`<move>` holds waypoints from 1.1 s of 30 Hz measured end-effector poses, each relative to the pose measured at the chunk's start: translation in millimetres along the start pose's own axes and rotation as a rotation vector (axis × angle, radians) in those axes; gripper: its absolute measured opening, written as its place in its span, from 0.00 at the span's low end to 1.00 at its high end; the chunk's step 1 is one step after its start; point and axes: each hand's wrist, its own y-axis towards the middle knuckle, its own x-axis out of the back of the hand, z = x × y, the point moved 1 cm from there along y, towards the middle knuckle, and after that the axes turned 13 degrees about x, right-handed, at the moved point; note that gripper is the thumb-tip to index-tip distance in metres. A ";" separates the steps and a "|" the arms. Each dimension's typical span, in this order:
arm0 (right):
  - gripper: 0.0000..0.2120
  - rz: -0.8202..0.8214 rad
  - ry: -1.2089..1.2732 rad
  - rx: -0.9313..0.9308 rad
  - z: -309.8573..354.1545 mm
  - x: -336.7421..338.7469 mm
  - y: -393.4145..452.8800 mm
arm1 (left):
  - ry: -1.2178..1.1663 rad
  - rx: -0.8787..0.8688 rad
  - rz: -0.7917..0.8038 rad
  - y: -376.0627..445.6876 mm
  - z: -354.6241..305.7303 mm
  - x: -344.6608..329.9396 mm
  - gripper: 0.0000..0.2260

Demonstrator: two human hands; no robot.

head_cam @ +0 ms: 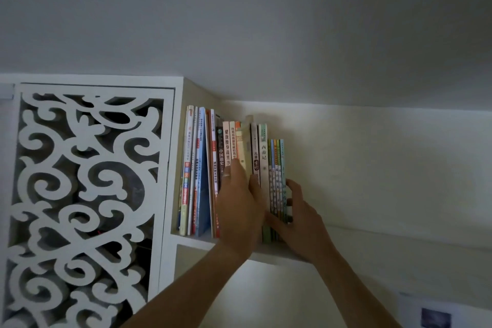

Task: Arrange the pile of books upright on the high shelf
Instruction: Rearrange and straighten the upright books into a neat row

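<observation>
— Where were the books (pixel 234 168)?
— On the shelf (pixel 269 254), standing tall, spines facing out. A few leaned.
— And the hands?
— The left hand (pixel 239 208) pressed flat on the spines. The right hand (pixel 298 217) curled round the end books.

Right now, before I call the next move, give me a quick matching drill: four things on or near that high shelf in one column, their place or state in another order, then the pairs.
Things:
1. left hand
2. right hand
3. carved white panel
4. thin green-spined books

Places or states:
A. at the right end of the row of books
B. left of the shelf opening
C. fingers flat against spines mid-row
D. cupped round the row's right end

Pairs: 1-C, 2-D, 3-B, 4-A
</observation>
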 end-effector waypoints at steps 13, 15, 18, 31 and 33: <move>0.36 -0.191 -0.048 -0.090 -14.9 -3.3 3.1 | -0.184 -0.182 -0.183 -53.1 -43.9 51.9 0.05; 0.36 -0.196 -0.137 -0.035 -13.7 -7.9 3.4 | -0.187 -0.190 -0.195 -59.1 -50.9 58.3 0.05; 0.45 -0.183 -0.187 -0.063 -17.9 -13.2 5.3 | -0.176 -0.183 -0.197 -66.8 -60.0 61.6 0.09; 0.34 -0.364 -0.378 -0.261 -27.7 15.4 -15.4 | -0.147 -0.295 -0.259 -102.6 -103.2 41.0 0.04; 0.36 -0.335 -0.339 -0.273 -34.2 25.3 -21.3 | -0.095 -0.263 -0.263 -92.9 -96.8 26.8 0.04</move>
